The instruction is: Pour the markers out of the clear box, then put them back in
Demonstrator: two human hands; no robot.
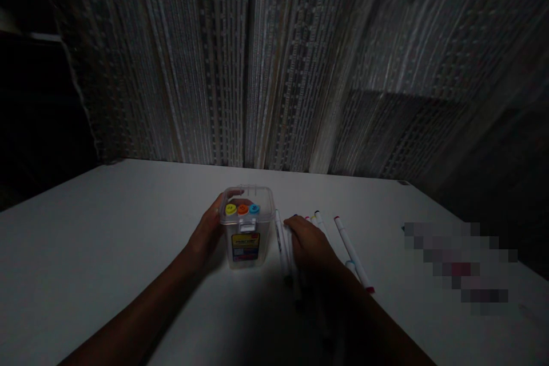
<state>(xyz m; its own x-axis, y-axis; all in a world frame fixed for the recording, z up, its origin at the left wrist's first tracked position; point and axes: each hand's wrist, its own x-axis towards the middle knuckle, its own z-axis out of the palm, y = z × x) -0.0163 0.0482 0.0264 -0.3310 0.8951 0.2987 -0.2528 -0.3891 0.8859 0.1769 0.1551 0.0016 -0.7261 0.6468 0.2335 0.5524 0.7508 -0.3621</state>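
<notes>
A clear plastic box (249,249) stands upright on the white table, with a yellow, an orange and a blue marker cap showing near its top. Its front bears a dark label with yellow print, below a clip latch. My left hand (208,234) grips the box from its left side, fingers reaching behind it. To the right of the box, my right hand (311,240) is closed over loose white markers, its fingertips on one white marker (292,251). Another white marker (282,243) lies between that hand and the box. My palm and forearm hide part of the pile.
A white marker with red ends (354,254) lies right of my right hand, near a blue-tipped marker (350,266). A pixelated patch covers something on the right of the white table (141,200). A striped, woven-looking curtain (257,68) hangs behind the table's far edge.
</notes>
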